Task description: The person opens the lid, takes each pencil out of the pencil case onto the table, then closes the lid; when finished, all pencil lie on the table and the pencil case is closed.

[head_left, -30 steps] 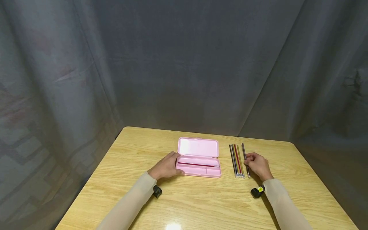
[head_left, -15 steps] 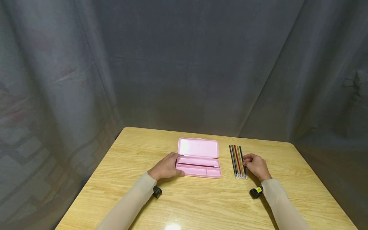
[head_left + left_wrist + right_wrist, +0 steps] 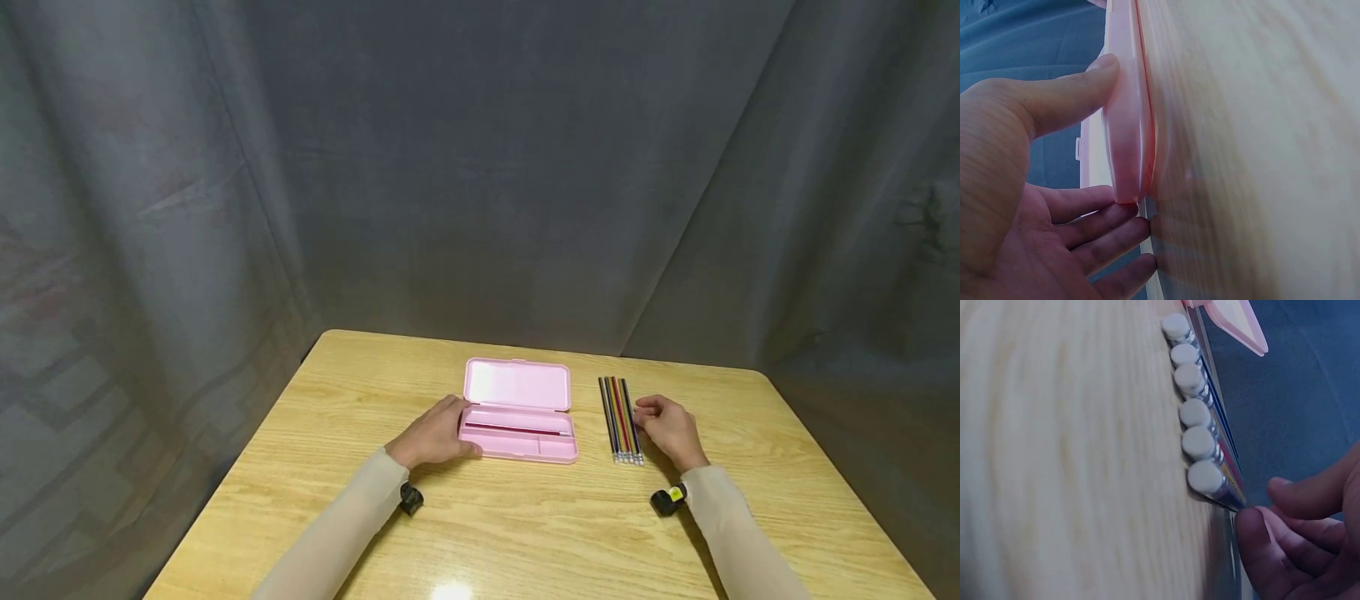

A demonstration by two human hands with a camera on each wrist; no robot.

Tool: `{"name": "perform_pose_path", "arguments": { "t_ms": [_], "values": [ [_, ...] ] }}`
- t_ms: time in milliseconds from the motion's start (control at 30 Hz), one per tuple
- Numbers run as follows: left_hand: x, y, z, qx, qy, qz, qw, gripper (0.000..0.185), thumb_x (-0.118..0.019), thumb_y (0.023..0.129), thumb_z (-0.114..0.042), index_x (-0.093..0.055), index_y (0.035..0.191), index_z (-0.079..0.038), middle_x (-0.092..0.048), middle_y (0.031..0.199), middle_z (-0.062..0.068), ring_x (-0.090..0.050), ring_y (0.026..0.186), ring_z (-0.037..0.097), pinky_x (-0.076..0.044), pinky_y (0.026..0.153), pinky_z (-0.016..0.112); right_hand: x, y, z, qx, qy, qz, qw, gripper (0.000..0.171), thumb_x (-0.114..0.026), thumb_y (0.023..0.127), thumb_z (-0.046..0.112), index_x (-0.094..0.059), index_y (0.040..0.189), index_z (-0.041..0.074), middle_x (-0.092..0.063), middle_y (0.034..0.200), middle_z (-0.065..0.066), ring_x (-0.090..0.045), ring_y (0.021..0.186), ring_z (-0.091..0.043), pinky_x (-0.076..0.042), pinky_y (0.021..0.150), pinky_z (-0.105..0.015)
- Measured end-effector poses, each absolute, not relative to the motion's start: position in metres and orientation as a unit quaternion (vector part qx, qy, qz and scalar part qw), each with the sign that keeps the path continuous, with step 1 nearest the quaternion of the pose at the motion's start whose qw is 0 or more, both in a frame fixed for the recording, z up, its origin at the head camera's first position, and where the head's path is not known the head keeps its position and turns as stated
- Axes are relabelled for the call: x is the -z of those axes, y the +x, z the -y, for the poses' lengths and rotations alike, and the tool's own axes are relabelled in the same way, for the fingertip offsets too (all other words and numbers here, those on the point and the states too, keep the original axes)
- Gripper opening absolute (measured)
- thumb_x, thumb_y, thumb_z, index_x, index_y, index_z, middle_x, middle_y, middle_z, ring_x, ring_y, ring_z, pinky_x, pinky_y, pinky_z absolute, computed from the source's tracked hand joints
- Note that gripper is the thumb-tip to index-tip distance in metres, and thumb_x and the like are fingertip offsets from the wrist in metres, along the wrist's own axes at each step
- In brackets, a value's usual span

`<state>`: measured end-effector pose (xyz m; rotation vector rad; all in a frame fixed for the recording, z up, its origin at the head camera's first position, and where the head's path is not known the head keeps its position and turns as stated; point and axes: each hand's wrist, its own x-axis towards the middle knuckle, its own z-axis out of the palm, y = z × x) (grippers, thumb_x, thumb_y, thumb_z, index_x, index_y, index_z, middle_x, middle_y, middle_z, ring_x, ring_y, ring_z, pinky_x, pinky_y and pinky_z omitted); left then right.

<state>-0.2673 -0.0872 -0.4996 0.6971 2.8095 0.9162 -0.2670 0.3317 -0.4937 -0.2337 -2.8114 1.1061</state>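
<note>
My left hand [image 3: 435, 435] rests on the wooden tabletop [image 3: 360, 392] against the left end of an open pink pencil case [image 3: 519, 421]. In the left wrist view my thumb [image 3: 1063, 97] presses the case's near edge, and my other fingers [image 3: 1100, 215] lie loosely spread beside its corner, only lightly curved. The case sits at the middle of the tabletop. Its lid [image 3: 516, 384] is folded back toward twelve o'clock, and a single dark red pencil [image 3: 513, 429] lies lengthwise in the tray.

At three o'clock from the case, apart from it, a row of six pencils [image 3: 619, 419] lies side by side, their length running from twelve to six o'clock. Their pale eraser ends [image 3: 1196, 413] line up evenly at the edge nearest me. My right hand [image 3: 670, 430] lies just beside the row at its three o'clock side. My fingers [image 3: 1260, 540] are curled, with the tips touching the outermost pencil; I cannot tell whether they actually pinch it. A grey curtain [image 3: 480, 167] hangs behind the tabletop.
</note>
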Motion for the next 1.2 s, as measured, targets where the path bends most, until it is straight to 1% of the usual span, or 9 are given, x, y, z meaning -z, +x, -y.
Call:
{"name": "perform_pose_path", "arguments": {
  "t_ms": [133, 367, 633, 700, 767, 900, 1000, 1067, 1200],
  "values": [
    [0.500, -0.267, 0.087, -0.299, 0.227, -0.925, 0.053, 0.074, -0.085, 0.078, -0.038, -0.056, 0.140, -0.009, -0.059, 0.131, 0.004, -0.057, 0.116, 0.019, -0.049, 0.105, 0.044, 0.492, -0.269, -0.329, -0.366, -0.075, 0.924, 0.083, 0.032, -0.064, 0.097, 0.017, -0.064, 0.125, 0.000, -0.073, 0.112, -0.020, -0.065, 0.076, -0.002, -0.053, 0.063, -0.020],
    [0.501, -0.268, 0.086, -0.297, 0.229, -0.926, 0.052, 0.075, -0.085, 0.078, -0.038, -0.055, 0.140, -0.009, -0.059, 0.131, 0.004, -0.057, 0.117, 0.019, -0.049, 0.106, 0.044, 0.486, -0.275, -0.315, -0.415, -0.060, 0.900, 0.119, 0.040, -0.069, 0.096, 0.018, -0.061, 0.133, 0.004, -0.073, 0.119, -0.017, -0.059, 0.081, 0.014, -0.050, 0.072, -0.007],
    [0.499, -0.267, 0.084, -0.302, 0.231, -0.923, 0.055, 0.074, -0.085, 0.079, -0.037, -0.055, 0.140, -0.009, -0.059, 0.132, 0.005, -0.057, 0.119, 0.020, -0.049, 0.106, 0.045, 0.479, -0.278, -0.287, -0.462, -0.008, 0.878, 0.128, 0.039, -0.070, 0.095, 0.013, -0.061, 0.132, 0.003, -0.074, 0.120, -0.018, -0.058, 0.083, 0.019, -0.049, 0.075, -0.004],
    [0.499, -0.268, 0.084, -0.302, 0.230, -0.923, 0.056, 0.074, -0.085, 0.079, -0.037, -0.055, 0.140, -0.009, -0.059, 0.132, 0.005, -0.056, 0.119, 0.020, -0.049, 0.106, 0.045, 0.478, -0.279, -0.279, -0.460, 0.005, 0.878, 0.130, 0.038, -0.070, 0.095, 0.013, -0.062, 0.130, 0.003, -0.075, 0.118, -0.016, -0.060, 0.084, 0.017, -0.049, 0.076, -0.005],
    [0.498, -0.268, 0.084, -0.304, 0.229, -0.923, 0.058, 0.074, -0.085, 0.079, -0.037, -0.055, 0.140, -0.009, -0.058, 0.133, 0.004, -0.056, 0.118, 0.020, -0.049, 0.106, 0.045, 0.477, -0.280, -0.270, -0.453, 0.019, 0.881, 0.133, 0.036, -0.071, 0.094, 0.013, -0.063, 0.128, 0.003, -0.075, 0.116, -0.016, -0.064, 0.087, 0.010, -0.051, 0.076, -0.007],
    [0.498, -0.268, 0.084, -0.305, 0.229, -0.923, 0.059, 0.073, -0.085, 0.079, -0.037, -0.055, 0.140, -0.009, -0.058, 0.133, 0.005, -0.056, 0.119, 0.020, -0.048, 0.106, 0.045, 0.477, -0.283, -0.255, -0.442, 0.048, 0.886, 0.133, 0.033, -0.072, 0.093, 0.010, -0.065, 0.125, 0.003, -0.076, 0.112, -0.015, -0.073, 0.097, -0.015, -0.051, 0.078, -0.009],
    [0.498, -0.268, 0.083, -0.303, 0.232, -0.923, 0.057, 0.073, -0.085, 0.079, -0.036, -0.056, 0.140, -0.008, -0.058, 0.133, 0.006, -0.057, 0.119, 0.021, -0.049, 0.106, 0.046, 0.478, -0.283, -0.244, -0.443, 0.067, 0.886, 0.122, 0.032, -0.072, 0.091, 0.007, -0.067, 0.123, 0.003, -0.076, 0.111, -0.014, -0.073, 0.100, -0.027, -0.052, 0.078, -0.012],
    [0.498, -0.268, 0.083, -0.304, 0.232, -0.922, 0.057, 0.072, -0.085, 0.079, -0.035, -0.056, 0.139, -0.008, -0.059, 0.132, 0.006, -0.057, 0.118, 0.021, -0.049, 0.105, 0.046, 0.479, -0.282, -0.236, -0.445, 0.076, 0.885, 0.110, 0.032, -0.073, 0.090, 0.005, -0.067, 0.121, 0.004, -0.077, 0.110, -0.013, -0.073, 0.100, -0.028, -0.054, 0.078, -0.014],
    [0.499, -0.267, 0.082, -0.308, 0.230, -0.921, 0.057, 0.073, -0.085, 0.080, -0.035, -0.055, 0.140, -0.009, -0.059, 0.133, 0.006, -0.057, 0.118, 0.021, -0.049, 0.106, 0.046, 0.482, -0.280, -0.222, -0.443, 0.092, 0.888, 0.080, 0.030, -0.075, 0.089, 0.007, -0.069, 0.118, 0.007, -0.077, 0.108, -0.011, -0.073, 0.096, -0.022, -0.056, 0.078, -0.018]
  ]
}}
